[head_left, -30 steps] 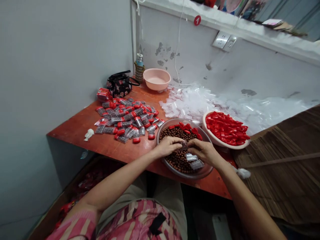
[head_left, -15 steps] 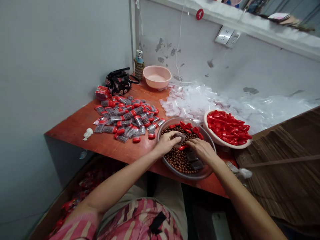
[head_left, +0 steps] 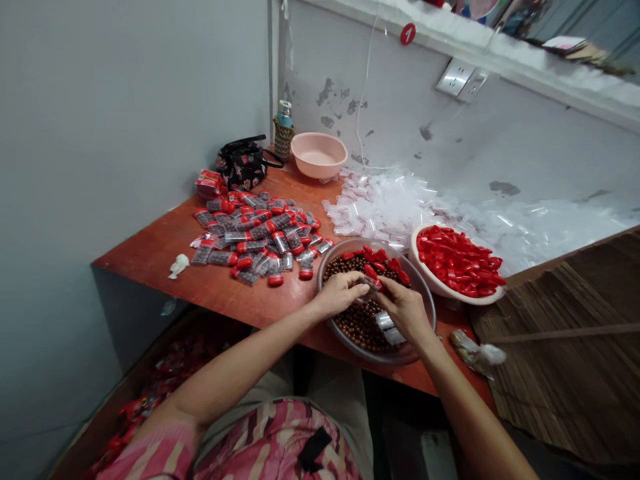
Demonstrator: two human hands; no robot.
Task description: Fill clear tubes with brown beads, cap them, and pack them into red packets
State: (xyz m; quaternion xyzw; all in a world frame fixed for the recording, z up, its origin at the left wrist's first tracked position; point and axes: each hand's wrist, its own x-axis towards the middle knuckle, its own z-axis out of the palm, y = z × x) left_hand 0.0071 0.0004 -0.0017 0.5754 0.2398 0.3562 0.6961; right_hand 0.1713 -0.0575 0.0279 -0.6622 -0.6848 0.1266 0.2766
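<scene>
Both of my hands work over a metal bowl (head_left: 423, 288) full of brown beads (head_left: 361, 322), with a few red caps (head_left: 384, 259) at its far side. My left hand (head_left: 341, 293) pinches a small clear container (head_left: 371, 285) filled with beads. My right hand (head_left: 405, 306) meets it from the right, with its fingers closed on a red cap at the container's end. Two more clear containers (head_left: 389, 328) lie on the beads under my right hand.
A pile of filled, red-capped containers (head_left: 257, 238) lies left of the bowl. A white bowl of red caps (head_left: 459, 265) sits to the right, and a heap of empty clear containers (head_left: 395, 203) behind. A pink bowl (head_left: 319, 154), a black bag (head_left: 243, 164) and a bottle (head_left: 284, 128) stand at the back.
My hands came up off the beads and drew together. My right hand picked up a red cap and brought it to the container in my left hand.
</scene>
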